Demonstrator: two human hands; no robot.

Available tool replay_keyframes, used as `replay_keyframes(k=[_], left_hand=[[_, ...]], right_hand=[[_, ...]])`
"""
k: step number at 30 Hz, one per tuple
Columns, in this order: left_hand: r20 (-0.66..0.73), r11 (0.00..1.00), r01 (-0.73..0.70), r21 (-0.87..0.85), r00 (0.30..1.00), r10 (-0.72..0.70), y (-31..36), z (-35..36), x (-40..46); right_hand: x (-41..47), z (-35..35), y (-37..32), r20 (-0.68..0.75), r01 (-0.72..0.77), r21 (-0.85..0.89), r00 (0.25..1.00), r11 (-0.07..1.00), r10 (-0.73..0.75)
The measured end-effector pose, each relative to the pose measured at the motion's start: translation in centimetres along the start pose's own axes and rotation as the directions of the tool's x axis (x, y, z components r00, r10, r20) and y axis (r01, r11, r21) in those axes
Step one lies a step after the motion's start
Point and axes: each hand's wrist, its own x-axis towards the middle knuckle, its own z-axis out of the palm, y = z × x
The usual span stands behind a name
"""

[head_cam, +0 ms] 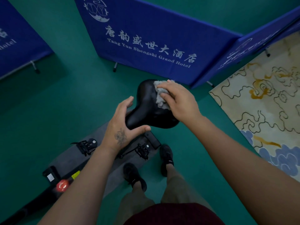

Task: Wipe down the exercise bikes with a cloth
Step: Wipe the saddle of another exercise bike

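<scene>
The left hand (121, 125) grips the saddle (148, 105) nose while right-hand fingers (164, 86) press the cloth (159, 96) flat mid-wipe, frame and pedals (86, 146) seemingly left.

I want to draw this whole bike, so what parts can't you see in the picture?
All from the head view:
- Black padded bike saddle: its right part is covered by the fluffy grey cloth and the right hand; the left hand hides its nose's left side.
- Seat post: hidden beneath the saddle.
- Handlebars: cut off by the bottom-left edge.
- Yellow frame sticker: too small to read.
</scene>
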Motion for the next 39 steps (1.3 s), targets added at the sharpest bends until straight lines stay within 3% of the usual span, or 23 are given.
replay_keyframes(k=[2, 6, 12, 17, 23, 28, 31, 36, 39], left_hand=[[-0.032, 1.000, 0.019, -0.019, 0.999, -0.019, -0.2, 0.2, -1.6], [-0.069, 0.994, 0.082, -0.068, 0.994, -0.086, -1.0, 0.5, -4.4], [-0.056, 0.982, 0.141, -0.125, 0.987, -0.149, -1.4, 1.1, -6.2], [-0.060, 0.972, 0.160, -0.172, 0.983, -0.172, -1.6, 1.3, -6.3], [-0.059, 0.963, 0.171, -0.208, 0.981, -0.187, -1.7, 1.6, -6.4], [-0.042, 0.964, 0.181, -0.195, 0.980, -0.192, -1.6, 1.2, -6.6], [-0.047, 0.968, 0.181, -0.174, 0.980, -0.192, -2.0, 1.0, -6.9], [-0.043, 0.959, 0.221, -0.178, 0.972, -0.232, -2.1, 0.9, -7.5], [-0.042, 0.951, 0.230, -0.207, 0.969, -0.243, -2.0, 1.1, -7.5]], right_hand=[[-1.8, -0.3, 1.0, 0.046, 0.003, 0.024, 0.999, 1.000, -0.004], [-2.0, 0.7, 1.8, 0.181, 0.081, -0.132, 0.982, 0.988, -0.056], [2.8, 2.4, 0.0, 0.188, 0.020, -0.218, 0.982, 0.976, 0.022], [2.8, 4.6, -2.2, 0.222, 0.221, -0.351, 0.964, 0.910, -0.149], [-0.2, 6.4, -5.1, 0.289, 0.327, -0.215, 0.922, 0.920, -0.260], [-4.2, 5.5, -3.4, 0.191, 0.387, -0.163, 0.915, 0.908, -0.356], [-6.7, 4.5, -1.0, 0.099, 0.349, -0.235, 0.937, 0.907, -0.334], [-10.2, 2.7, 3.1, 0.079, 0.276, -0.373, 0.961, 0.886, -0.266], [-10.5, 2.4, 4.0, -0.019, 0.097, -0.214, 0.994, 0.972, -0.104]])
